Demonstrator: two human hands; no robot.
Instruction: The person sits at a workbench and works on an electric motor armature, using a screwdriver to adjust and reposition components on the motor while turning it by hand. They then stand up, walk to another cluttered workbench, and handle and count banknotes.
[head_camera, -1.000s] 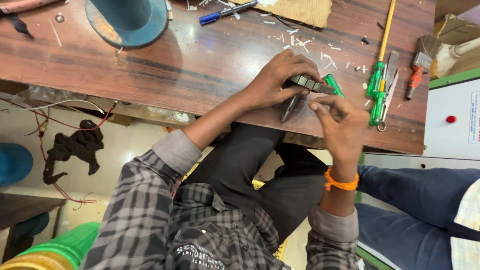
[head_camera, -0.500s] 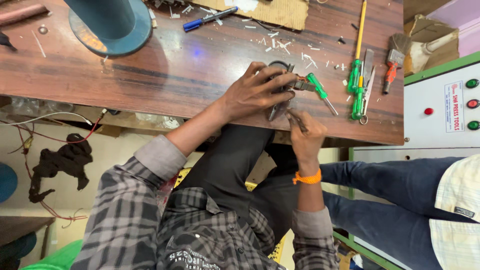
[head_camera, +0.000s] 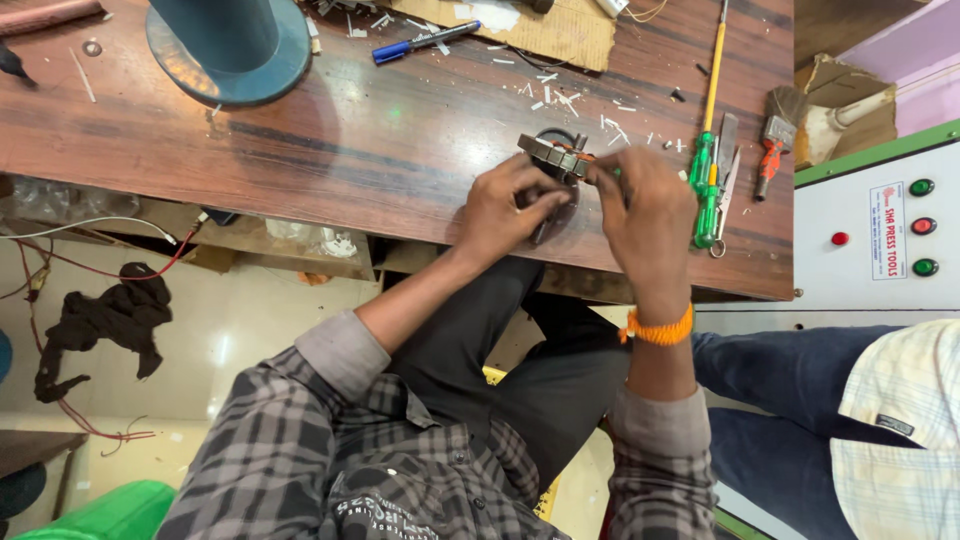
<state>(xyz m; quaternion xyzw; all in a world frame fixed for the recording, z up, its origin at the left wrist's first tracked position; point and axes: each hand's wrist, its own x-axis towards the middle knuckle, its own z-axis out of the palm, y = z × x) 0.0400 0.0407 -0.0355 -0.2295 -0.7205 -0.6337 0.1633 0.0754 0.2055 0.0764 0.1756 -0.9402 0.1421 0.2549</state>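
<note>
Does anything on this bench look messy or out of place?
White scraps are strewn over the table beyond the metal part that both hands hold. A black rag and loose red wires lie on the floor. Nothing looks broken.

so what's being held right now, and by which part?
Both hands, left hand and right hand, grip a dark metal ring-shaped part by its near rim, one each side.

Metal part (head_camera: 553, 155) on table (head_camera: 380, 150) between hands; screwdrivers (head_camera: 708, 170) right (pen (head_camera: 423, 41) behind).
</note>
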